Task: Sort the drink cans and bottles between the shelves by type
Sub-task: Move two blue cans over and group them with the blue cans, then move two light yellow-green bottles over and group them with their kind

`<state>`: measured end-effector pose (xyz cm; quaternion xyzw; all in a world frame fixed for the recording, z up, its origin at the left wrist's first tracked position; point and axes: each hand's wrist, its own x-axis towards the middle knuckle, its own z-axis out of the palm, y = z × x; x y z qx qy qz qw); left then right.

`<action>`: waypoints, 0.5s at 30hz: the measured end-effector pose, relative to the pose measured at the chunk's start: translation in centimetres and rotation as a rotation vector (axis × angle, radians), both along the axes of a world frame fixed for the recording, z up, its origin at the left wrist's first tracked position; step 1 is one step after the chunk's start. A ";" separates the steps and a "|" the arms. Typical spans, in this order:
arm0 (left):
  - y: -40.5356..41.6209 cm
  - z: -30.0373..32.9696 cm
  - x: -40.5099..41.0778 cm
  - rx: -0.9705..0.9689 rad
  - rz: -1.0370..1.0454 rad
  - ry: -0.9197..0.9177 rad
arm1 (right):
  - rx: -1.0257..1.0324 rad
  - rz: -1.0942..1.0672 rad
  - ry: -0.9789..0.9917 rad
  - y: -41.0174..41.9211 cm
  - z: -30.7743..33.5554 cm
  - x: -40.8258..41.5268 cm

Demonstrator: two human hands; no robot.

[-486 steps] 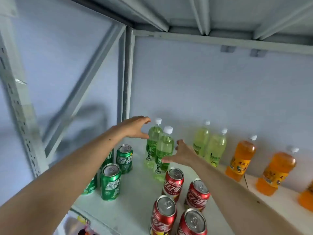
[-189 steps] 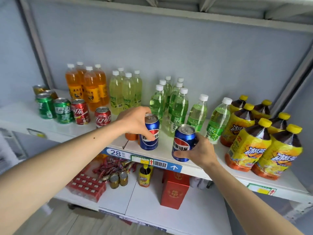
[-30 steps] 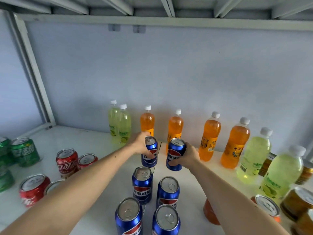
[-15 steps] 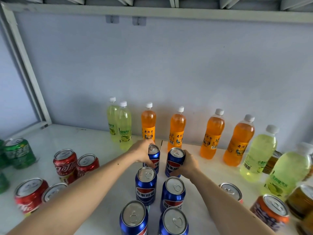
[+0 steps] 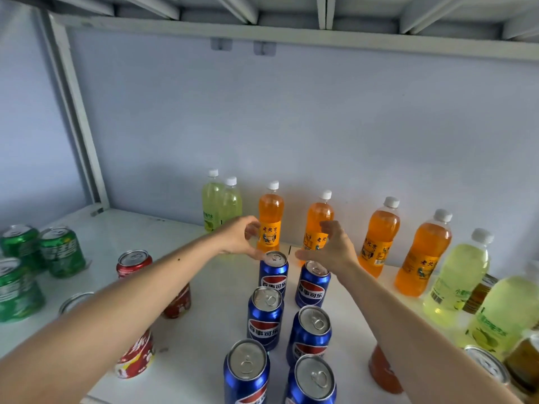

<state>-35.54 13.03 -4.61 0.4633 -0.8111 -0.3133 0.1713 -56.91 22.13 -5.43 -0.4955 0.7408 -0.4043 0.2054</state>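
Observation:
Several blue cola cans stand in two columns on the white shelf (image 5: 210,325). The two rearmost are the left blue can (image 5: 273,272) and the right blue can (image 5: 312,284). My left hand (image 5: 240,237) hovers just above and behind the left one, fingers loosely curved, holding nothing. My right hand (image 5: 328,247) hangs the same way above the right one, also empty. Behind the hands stand orange bottles (image 5: 270,217) along the back wall.
Green cans (image 5: 62,252) and red cans (image 5: 134,259) stand at the left, partly behind my left arm. Pale green bottles (image 5: 217,199) stand at the back, more (image 5: 458,278) at the right with brown cans. A metal upright (image 5: 78,121) rises at the left.
Both hands have let go of the two rear blue cans, which now stand on the shelf, and have lifted a little above and behind them.

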 end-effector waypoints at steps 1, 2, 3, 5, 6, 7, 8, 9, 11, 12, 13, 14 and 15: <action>-0.4 0.7 0.9 -0.007 0.019 0.024 | -0.040 0.006 0.020 -0.5 0.8 0.5; -1.0 1.4 1.9 -0.014 0.039 0.045 | -0.074 0.018 0.030 -1.0 1.6 1.3; -1.6 2.0 3.1 -0.020 0.054 0.061 | -0.096 0.029 0.031 -1.6 2.3 2.2; -3.3 2.8 5.5 -0.040 0.083 0.084 | -0.118 0.045 0.035 -3.1 3.2 4.3; -4.1 3.0 6.6 -0.051 0.097 0.096 | -0.119 0.052 0.040 -3.8 3.5 5.2; -5.2 3.2 7.8 -0.061 0.112 0.101 | -0.110 0.062 0.047 -4.6 3.7 6.3; -6.1 3.3 8.9 -0.066 0.119 0.102 | -0.096 0.076 0.056 -5.4 3.8 7.4; -7.2 3.4 10.0 -0.065 0.125 0.101 | -0.076 0.090 0.067 -6.2 3.9 8.5; -9.2 3.4 11.8 -0.059 0.131 0.113 | -0.028 0.117 0.062 -7.7 3.8 10.5; -10.3 3.1 12.7 -0.054 0.132 0.119 | -0.005 0.123 0.049 -8.5 3.6 11.6; -11.3 2.9 13.4 -0.052 0.130 0.124 | 0.018 0.119 0.041 -9.4 3.3 12.6; -12.4 2.5 14.0 -0.049 0.126 0.125 | 0.037 0.108 0.040 -10.2 2.9 13.4; -13.5 2.2 14.4 -0.045 0.117 0.123 | 0.055 0.088 0.035 -11.1 2.3 14.2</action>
